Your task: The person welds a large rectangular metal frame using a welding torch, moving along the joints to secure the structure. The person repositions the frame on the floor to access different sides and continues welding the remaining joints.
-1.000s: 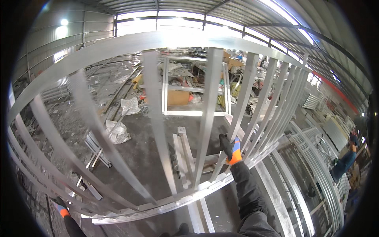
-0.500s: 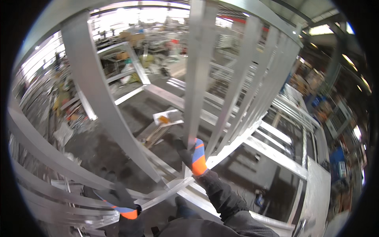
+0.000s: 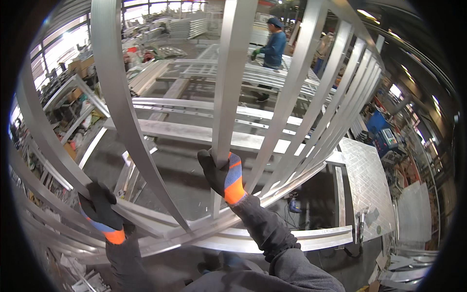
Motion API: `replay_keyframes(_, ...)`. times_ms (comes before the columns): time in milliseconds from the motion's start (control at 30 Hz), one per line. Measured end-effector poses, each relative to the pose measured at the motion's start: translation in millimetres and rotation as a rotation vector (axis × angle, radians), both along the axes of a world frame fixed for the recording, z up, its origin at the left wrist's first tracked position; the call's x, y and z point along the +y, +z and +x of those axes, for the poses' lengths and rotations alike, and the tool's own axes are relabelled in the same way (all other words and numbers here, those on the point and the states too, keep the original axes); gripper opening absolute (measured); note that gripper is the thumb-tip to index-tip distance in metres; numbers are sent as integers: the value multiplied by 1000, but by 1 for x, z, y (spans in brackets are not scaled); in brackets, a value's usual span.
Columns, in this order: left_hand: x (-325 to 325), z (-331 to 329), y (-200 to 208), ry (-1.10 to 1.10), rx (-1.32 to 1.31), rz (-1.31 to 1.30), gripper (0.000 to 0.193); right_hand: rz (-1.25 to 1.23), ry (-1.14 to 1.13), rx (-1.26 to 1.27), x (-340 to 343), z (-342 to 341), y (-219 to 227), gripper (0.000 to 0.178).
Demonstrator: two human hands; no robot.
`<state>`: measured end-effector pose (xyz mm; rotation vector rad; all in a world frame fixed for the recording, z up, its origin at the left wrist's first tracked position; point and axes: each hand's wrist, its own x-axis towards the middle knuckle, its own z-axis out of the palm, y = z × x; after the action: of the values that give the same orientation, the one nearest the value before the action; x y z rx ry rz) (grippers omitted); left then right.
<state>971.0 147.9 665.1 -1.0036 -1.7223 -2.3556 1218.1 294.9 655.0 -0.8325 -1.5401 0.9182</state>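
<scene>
A large frame of silvery metal bars (image 3: 109,73) stands before me, its bars running up to a top rail and down to a curved-looking bottom rail (image 3: 194,232). My right hand (image 3: 221,176), in a black, blue and orange glove, is closed round the lower part of a middle upright bar (image 3: 230,82). Further left and lower, my left hand (image 3: 103,210) wears a matching glove. Its fingers are wrapped round another upright bar (image 3: 46,131), with part of the grip hidden. Both dark-sleeved forearms come up from the lower edge.
Beyond the frame, a person (image 3: 273,46) in blue stands by a metal grid (image 3: 204,61). Long metal beams (image 3: 189,132) lie across behind the bars. At right are a patterned metal sheet (image 3: 367,185), a blue machine (image 3: 382,129) and a small blue power tool (image 3: 294,204).
My view has turned, and the person in blue now shows. My left hand appears higher and further left, its fingers now round a bar. The right hand still grips its upright bar.
</scene>
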Motion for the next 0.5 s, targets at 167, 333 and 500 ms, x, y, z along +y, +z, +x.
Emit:
replay_keyframes(167, 123, 8, -6, -296, 166, 267, 11, 192, -46, 230, 94, 46, -18, 29)
replay_keyframes(333, 264, 22, -12, -714, 113, 477, 20, 162, 26, 546, 227, 89, -53, 30)
replay_keyframes(500, 389, 41, -13, -849, -642, 223, 36, 176, 62, 800, 357, 89, -66, 29)
